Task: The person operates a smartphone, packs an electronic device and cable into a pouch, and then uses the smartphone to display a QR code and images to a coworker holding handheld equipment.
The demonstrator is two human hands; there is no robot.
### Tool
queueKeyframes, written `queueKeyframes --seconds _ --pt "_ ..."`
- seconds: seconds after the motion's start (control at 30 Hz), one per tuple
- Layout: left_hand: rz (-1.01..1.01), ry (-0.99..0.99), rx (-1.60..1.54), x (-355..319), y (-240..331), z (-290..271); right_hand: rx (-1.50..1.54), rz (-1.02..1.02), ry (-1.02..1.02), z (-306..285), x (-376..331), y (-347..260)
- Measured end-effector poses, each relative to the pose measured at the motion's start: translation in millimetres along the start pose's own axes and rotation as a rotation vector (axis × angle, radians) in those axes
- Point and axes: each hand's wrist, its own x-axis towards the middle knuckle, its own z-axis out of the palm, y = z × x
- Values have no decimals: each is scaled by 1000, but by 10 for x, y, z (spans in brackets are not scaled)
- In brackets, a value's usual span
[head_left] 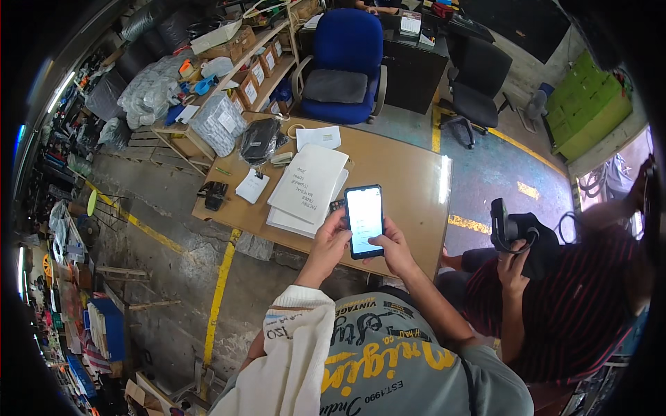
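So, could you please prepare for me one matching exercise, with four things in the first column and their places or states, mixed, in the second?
Things
1. Smartphone
2. Blue chair
3. White paper stack
4. Black office chair

Places or states
A. Lying on the brown table, handwriting on top
B. On the floor, near a yellow line
C. Screen lit, between the left hand and the right hand
D. At the table's far side, with a dark cushion on its seat

Right pairs: 1-C, 2-D, 3-A, 4-B
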Motion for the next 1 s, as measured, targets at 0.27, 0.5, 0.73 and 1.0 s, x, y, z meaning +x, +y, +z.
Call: queueKeyframes --seconds 0.27,0.5,0.73,1.0 --pt "5 14 10 11 -136 -13 -50 -13 121 112 16 34" --pt "-9 17 38 29 -156 -4 -84 -31 178 124 36 84" --pt "39 24 63 142 -221 75 79 7 185 9 60 34" --pt "16 -35 -2 350 -250 329 85 -24 225 -229 48 -129"
